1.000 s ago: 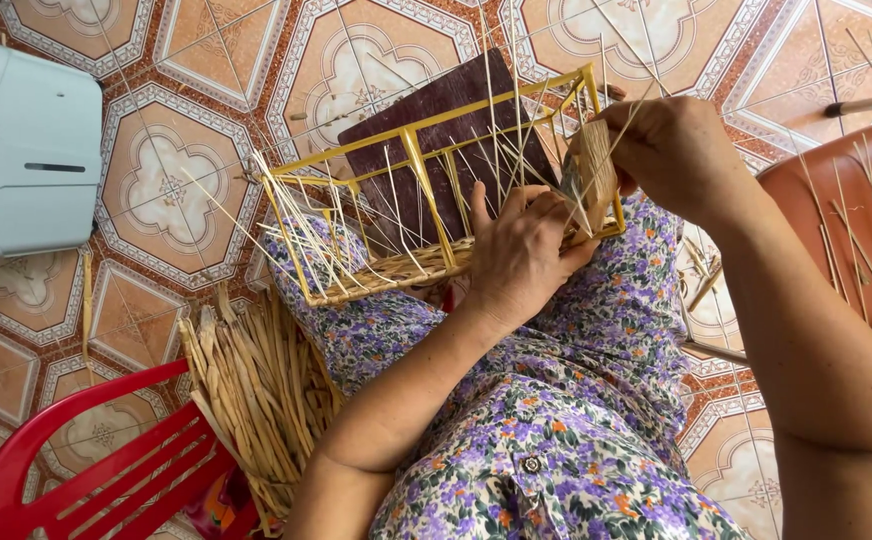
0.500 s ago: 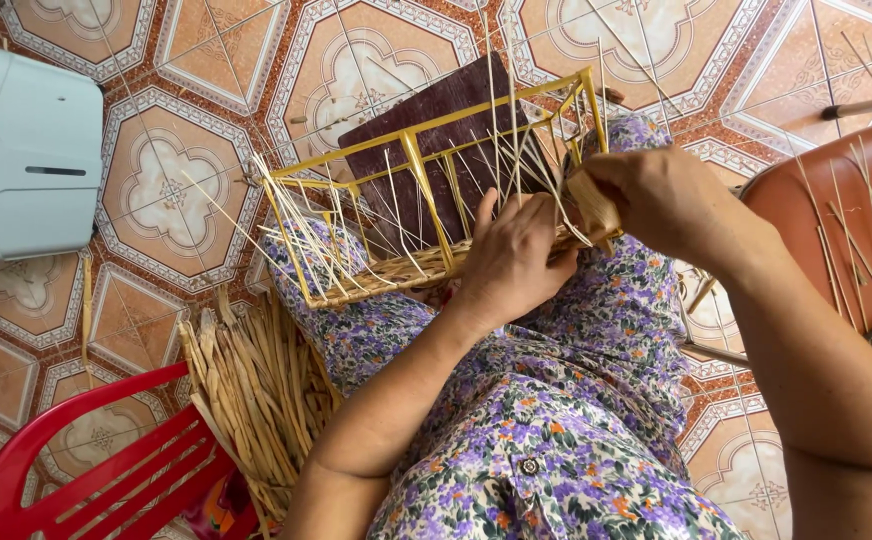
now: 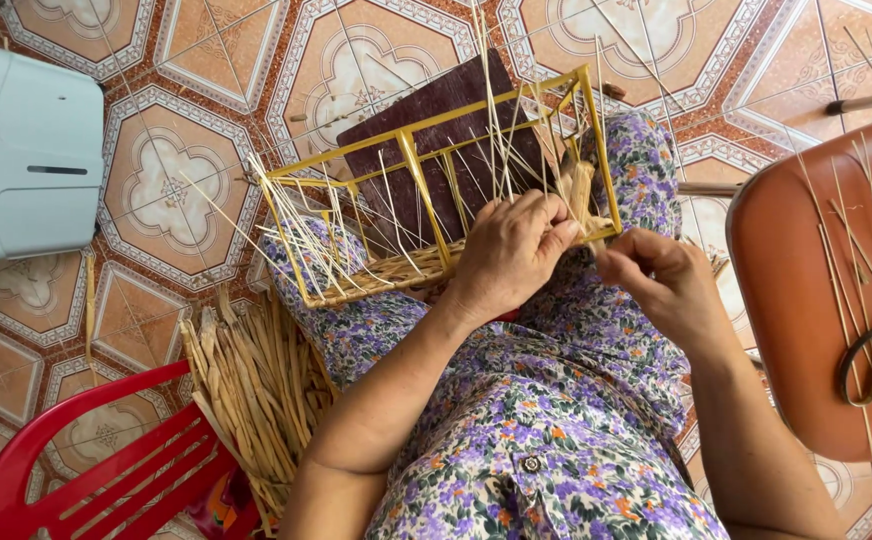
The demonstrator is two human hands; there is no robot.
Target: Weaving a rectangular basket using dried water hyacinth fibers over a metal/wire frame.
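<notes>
The floor [image 3: 186,190] has orange tiles with flower shapes. A yellow frame [image 3: 426,200] rests on the lap, over a dark board [image 3: 436,110]. The left hand [image 3: 511,250] grips the frame's near edge. The right hand [image 3: 661,285] pinches a thin straw [image 3: 584,200]. A red chair [image 3: 76,480] and a straw pile [image 3: 256,390] sit near.

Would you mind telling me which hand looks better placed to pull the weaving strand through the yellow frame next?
Probably the right hand: its fingertips pinch the strand beside the yellow frame and it is free to draw away. The left hand rests on the woven edge, seemingly steadying the frame on the lap.
</notes>
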